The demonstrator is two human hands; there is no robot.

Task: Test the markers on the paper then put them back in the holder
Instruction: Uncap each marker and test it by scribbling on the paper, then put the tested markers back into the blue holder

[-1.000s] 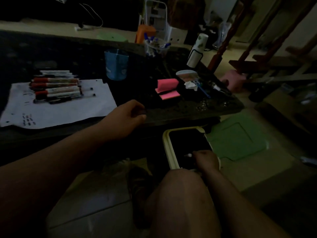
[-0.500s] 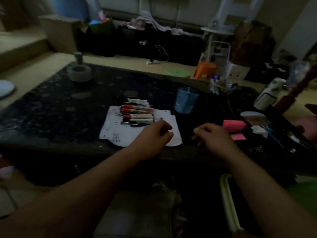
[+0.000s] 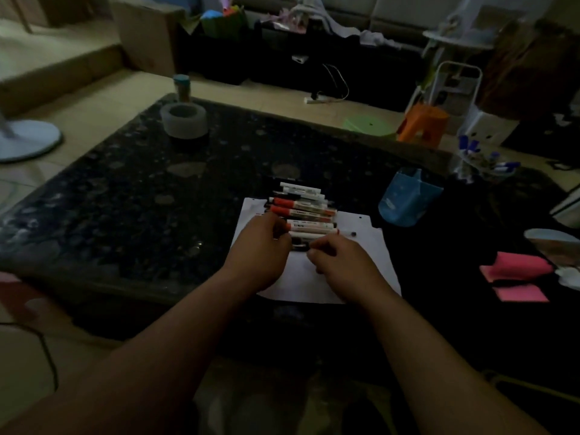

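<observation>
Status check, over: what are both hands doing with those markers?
Left hand and right hand curled at nearest marker; grip too dim to confirm. Other markers lie in a row across paper's far edge. Blue holder stands apart, nothing seen between.

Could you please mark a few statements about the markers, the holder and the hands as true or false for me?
1. The markers lie side by side in a row. True.
2. The blue holder is packed with markers. False: no marker shows in it; they lie on and just beyond the paper.
3. The left hand and the right hand are both at the near end of the row. True.
4. The pink sticky notes lie left of the paper. False: they lie to its right.
5. The tape roll sits on the paper. False: it stands far left on the table, apart from the paper.
</observation>
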